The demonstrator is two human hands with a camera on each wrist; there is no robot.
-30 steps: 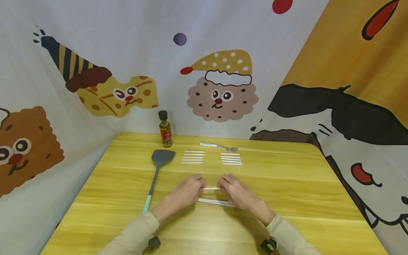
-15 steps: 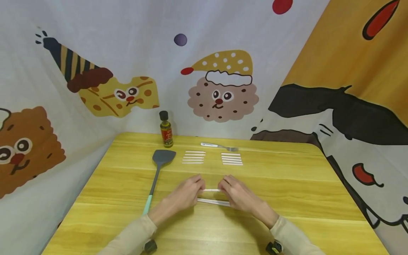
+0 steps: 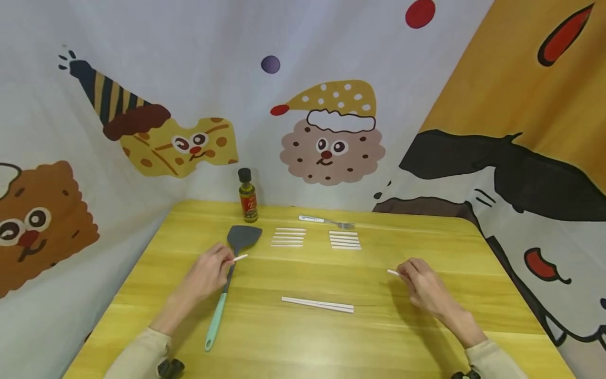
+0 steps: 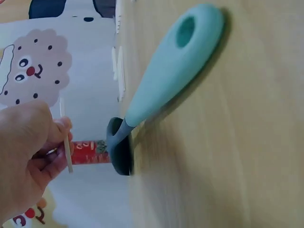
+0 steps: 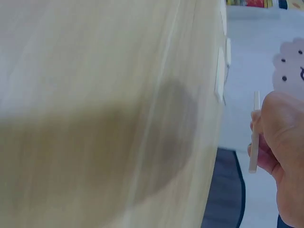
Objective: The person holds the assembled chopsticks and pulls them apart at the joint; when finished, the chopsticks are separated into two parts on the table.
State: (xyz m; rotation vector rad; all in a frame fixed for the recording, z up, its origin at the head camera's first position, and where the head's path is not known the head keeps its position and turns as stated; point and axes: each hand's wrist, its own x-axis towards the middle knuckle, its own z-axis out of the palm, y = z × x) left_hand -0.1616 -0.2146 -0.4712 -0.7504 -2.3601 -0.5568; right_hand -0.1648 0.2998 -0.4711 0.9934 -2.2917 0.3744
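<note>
My left hand (image 3: 208, 271) is raised above the spatula (image 3: 243, 238) and pinches a short white stick (image 3: 241, 257) between thumb and fingers. In the left wrist view that stick (image 4: 68, 154) juts past the fingertips, in front of the bottle. Well to the right, my right hand (image 3: 424, 288) pinches another short white stick (image 3: 392, 272) above the table. The right wrist view shows this stick (image 5: 254, 152) lying across the fingers. Between the hands, a few long thin white sticks (image 3: 317, 304) lie close together on the table.
Short white sticks lie in a left row (image 3: 288, 241) and a right row (image 3: 345, 240), several in each. Behind them is a fork (image 3: 312, 219) with a white handle. A bottle (image 3: 249, 202) with a black cap stands at the back left of the wooden table (image 3: 379, 342).
Earlier both hands held one white stick between them at the middle. They have moved apart, left hand to the left and right hand to the right, each with a short piece.
</note>
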